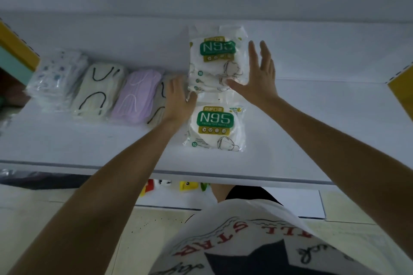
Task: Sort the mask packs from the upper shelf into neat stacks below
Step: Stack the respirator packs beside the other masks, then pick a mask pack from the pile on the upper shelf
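While your left hand (178, 98) lies flat, fingers straight, against the left edge of the rear N95 stack (218, 60), your right hand (259, 76) spreads wide along its right edge. A second N95 pack (215, 127) sits just in front, and the white shelf (324, 118) runs on rightward.

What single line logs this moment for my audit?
left hand: open, beside rear mask stack | right hand: open, touching it | front pack: on shelf
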### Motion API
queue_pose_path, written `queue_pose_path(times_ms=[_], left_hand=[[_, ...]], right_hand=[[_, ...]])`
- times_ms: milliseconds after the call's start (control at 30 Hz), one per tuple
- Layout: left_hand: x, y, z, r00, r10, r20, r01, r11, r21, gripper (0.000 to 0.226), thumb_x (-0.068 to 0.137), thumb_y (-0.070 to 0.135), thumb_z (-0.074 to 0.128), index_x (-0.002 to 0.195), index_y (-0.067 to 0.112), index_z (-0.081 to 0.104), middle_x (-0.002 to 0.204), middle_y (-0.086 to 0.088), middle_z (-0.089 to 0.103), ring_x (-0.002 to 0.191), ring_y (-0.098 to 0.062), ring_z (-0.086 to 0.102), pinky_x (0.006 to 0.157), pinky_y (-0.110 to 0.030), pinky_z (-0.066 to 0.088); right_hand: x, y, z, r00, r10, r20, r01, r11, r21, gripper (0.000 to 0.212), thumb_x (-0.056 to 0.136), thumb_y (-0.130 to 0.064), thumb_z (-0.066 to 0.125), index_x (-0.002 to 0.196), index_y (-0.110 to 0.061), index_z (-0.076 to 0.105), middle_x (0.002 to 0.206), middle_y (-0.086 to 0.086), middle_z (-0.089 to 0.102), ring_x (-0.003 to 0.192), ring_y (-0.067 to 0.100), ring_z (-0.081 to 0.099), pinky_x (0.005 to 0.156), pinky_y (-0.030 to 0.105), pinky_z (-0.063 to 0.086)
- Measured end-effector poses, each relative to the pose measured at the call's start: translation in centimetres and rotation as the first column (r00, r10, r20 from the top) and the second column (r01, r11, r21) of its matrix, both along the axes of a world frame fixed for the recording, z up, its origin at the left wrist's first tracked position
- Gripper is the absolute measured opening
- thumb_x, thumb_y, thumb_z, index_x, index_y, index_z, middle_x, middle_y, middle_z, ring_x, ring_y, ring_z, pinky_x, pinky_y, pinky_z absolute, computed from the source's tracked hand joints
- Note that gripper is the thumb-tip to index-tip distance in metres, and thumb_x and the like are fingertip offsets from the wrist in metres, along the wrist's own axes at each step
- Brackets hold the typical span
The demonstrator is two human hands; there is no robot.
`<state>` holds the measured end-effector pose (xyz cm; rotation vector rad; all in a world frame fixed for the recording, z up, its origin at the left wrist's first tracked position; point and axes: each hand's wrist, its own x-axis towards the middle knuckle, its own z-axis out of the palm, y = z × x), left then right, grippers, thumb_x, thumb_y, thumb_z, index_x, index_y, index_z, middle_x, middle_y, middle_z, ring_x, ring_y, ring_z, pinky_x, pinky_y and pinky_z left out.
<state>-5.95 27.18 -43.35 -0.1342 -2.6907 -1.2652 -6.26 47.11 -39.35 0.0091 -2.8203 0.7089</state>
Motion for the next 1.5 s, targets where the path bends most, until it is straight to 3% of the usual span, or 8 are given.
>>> queue_pose_path(times_ms=[133, 267, 500, 667, 800, 1033, 1333, 1500], left_hand=[[3.5, -2.1, -2.1, 0.962, -0.251, -0.104, 0.224, 0.950, -0.216, 0.062, 0.084, 0.044, 0.055, 0.124, -0.004, 0.046, 0.125, -0.023, 0.043, 0.114, -0.031, 0.044, 0.089, -0.037, 0.044], [4.8, -2.5, -2.7, 0.891, -0.398, 0.218, 0.452, 0.734, -0.507, 0.092, 0.073, 0.056, 0.070, 0.145, 0.016, 0.030, 0.151, -0.013, 0.016, 0.140, -0.030, 0.019, 0.106, -0.045, 0.033], [3.3, 0.5, -2.8, 0.932, -0.201, 0.303, 0.312, 0.869, -0.384, 0.086, 0.079, 0.035, 0.072, 0.147, 0.013, 0.023, 0.150, -0.014, 0.020, 0.133, -0.030, 0.032, 0.104, -0.042, 0.037], [3.5, -0.1, -3.0, 0.850, -0.288, 0.442, 0.460, 0.814, -0.354, 0.114, 0.071, 0.040, 0.079, 0.150, 0.013, 0.002, 0.156, -0.015, -0.003, 0.145, -0.028, 0.005, 0.113, -0.037, 0.018], [4.2, -1.0, -3.4, 0.901, -0.211, 0.379, 0.397, 0.750, -0.529, 0.115, 0.077, 0.031, 0.076, 0.149, 0.011, -0.011, 0.156, -0.017, -0.015, 0.145, -0.034, -0.002, 0.114, -0.049, 0.023], [9.1, -2.6, 0.6, 0.938, -0.198, 0.283, 0.335, 0.720, -0.608, 0.102, 0.084, 0.042, 0.064, 0.150, 0.010, -0.007, 0.156, -0.018, -0.002, 0.143, -0.035, 0.008, 0.114, -0.043, 0.018], [18.7, -9.9, 11.7, 0.932, -0.358, -0.051, 0.292, 0.830, -0.475, 0.053, 0.094, 0.025, 0.050, 0.140, 0.002, 0.037, 0.138, -0.019, 0.045, 0.122, -0.034, 0.048, 0.091, -0.039, 0.045], [21.3, -9.7, 19.3, 0.863, -0.422, -0.276, 0.302, 0.872, -0.386, 0.058, 0.087, 0.038, 0.032, 0.131, 0.005, 0.050, 0.121, -0.013, 0.059, 0.105, -0.030, 0.059, 0.079, -0.035, 0.049]], right_hand=[[7.0, 0.6, -3.6, 0.967, 0.233, 0.107, -0.228, 0.972, -0.057, 0.086, 0.078, -0.048, 0.068, 0.147, -0.027, 0.023, 0.156, 0.013, -0.001, 0.143, 0.031, 0.005, 0.113, 0.052, 0.022], [9.0, 0.1, -6.3, 0.868, 0.283, 0.407, -0.325, 0.945, 0.037, 0.083, 0.080, -0.051, 0.064, 0.147, -0.032, 0.020, 0.155, 0.008, -0.009, 0.141, 0.032, 0.017, 0.110, 0.048, 0.032], [6.2, -1.2, -6.3, 0.854, 0.206, 0.478, -0.235, 0.972, 0.000, 0.071, 0.093, -0.032, 0.055, 0.149, -0.029, 0.012, 0.157, 0.008, -0.007, 0.130, 0.036, 0.040, 0.098, 0.042, 0.043], [6.5, -0.7, -6.5, 0.759, 0.272, 0.591, -0.352, 0.936, 0.022, 0.106, 0.080, -0.038, 0.070, 0.149, -0.023, -0.011, 0.153, 0.015, -0.023, 0.135, 0.040, 0.030, 0.106, 0.047, 0.036], [7.4, -0.8, -7.1, 0.819, 0.217, 0.530, -0.377, 0.902, 0.213, 0.105, 0.084, -0.037, 0.067, 0.148, -0.023, -0.015, 0.153, 0.017, -0.021, 0.129, 0.041, 0.039, 0.102, 0.046, 0.038], [11.7, -0.6, -2.8, 0.881, 0.147, 0.450, -0.300, 0.909, 0.289, 0.094, 0.086, -0.054, 0.054, 0.149, -0.022, -0.009, 0.157, 0.009, -0.004, 0.144, 0.028, 0.004, 0.116, 0.041, 0.005], [24.5, -7.1, 7.7, 0.921, 0.328, 0.209, -0.349, 0.934, 0.072, 0.077, 0.089, -0.045, 0.054, 0.149, -0.023, 0.010, 0.155, 0.004, 0.016, 0.141, 0.023, 0.016, 0.114, 0.030, 0.009], [27.3, -7.9, 15.1, 0.914, 0.397, -0.089, -0.384, 0.913, 0.136, 0.051, 0.091, -0.047, 0.044, 0.132, -0.018, 0.050, 0.136, 0.010, 0.049, 0.124, 0.023, 0.041, 0.105, 0.033, 0.031]])
